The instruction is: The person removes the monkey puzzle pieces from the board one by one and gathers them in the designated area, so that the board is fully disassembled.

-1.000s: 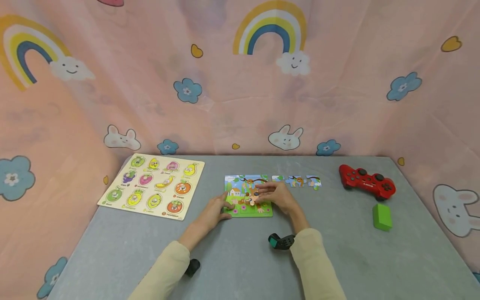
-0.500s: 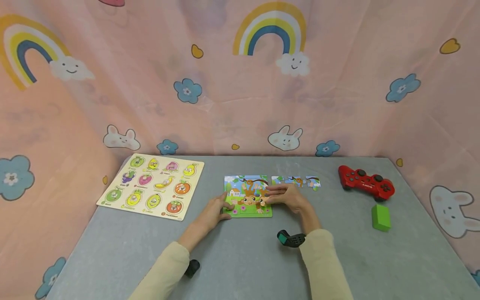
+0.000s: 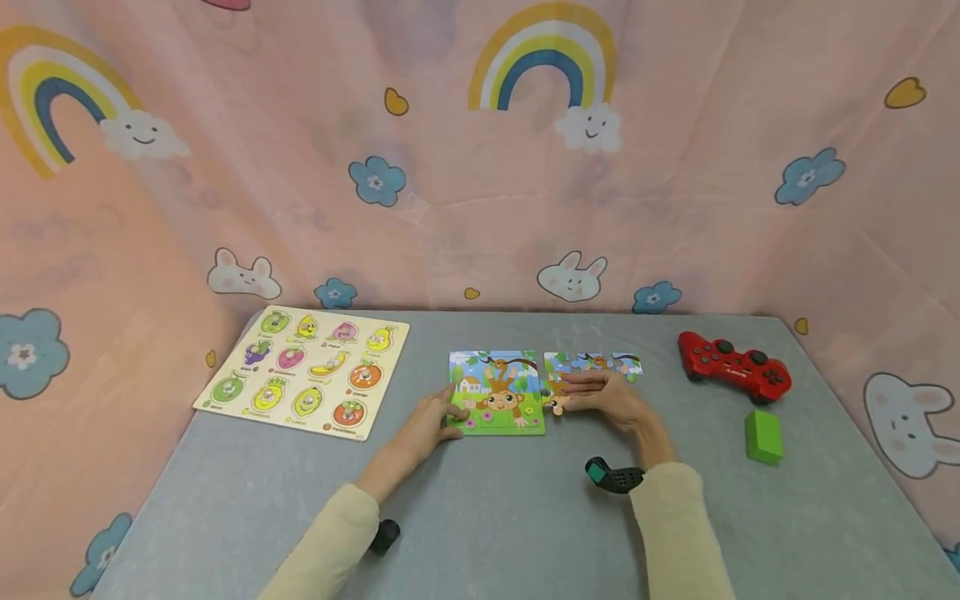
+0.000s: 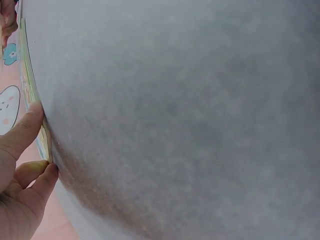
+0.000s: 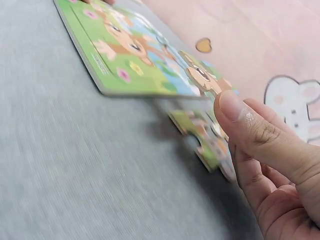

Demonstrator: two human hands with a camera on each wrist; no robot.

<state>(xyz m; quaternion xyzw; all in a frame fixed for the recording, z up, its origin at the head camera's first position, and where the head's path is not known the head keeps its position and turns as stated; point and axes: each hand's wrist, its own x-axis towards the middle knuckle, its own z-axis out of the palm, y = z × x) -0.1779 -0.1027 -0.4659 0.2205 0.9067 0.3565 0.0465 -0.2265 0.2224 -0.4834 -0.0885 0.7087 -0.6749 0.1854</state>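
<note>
While the left hand (image 3: 427, 421) grips the monkey jigsaw puzzle (image 3: 498, 396), the right hand (image 3: 611, 400) holds a monkey-face piece (image 5: 200, 76)

As the head view shows, the monkey jigsaw puzzle lies near the middle of the grey bench (image 3: 480, 517), its picture facing up. The left hand's fingers are drawn narrow, pinching the puzzle's left edge near the corner closest to the person. Just beyond its right edge, the right hand's fingers and thumb pinch the monkey-face piece, tilted in the right wrist view. A second jigsaw piece (image 5: 212, 155) shows blurred below it; whether that one is held or resting cannot be told.

Farther back, beside the puzzle's far right corner, is a row of loose jigsaw pieces (image 3: 592, 362). The fruit peg board (image 3: 303, 373) lies on the left, well apart. A red game controller (image 3: 735, 368) sits on the right, with a green block (image 3: 764, 437) just nearer the person. A pink printed curtain (image 3: 450, 233) hangs behind the bench. The right wrist wears a black strap device (image 3: 615, 477).
</note>
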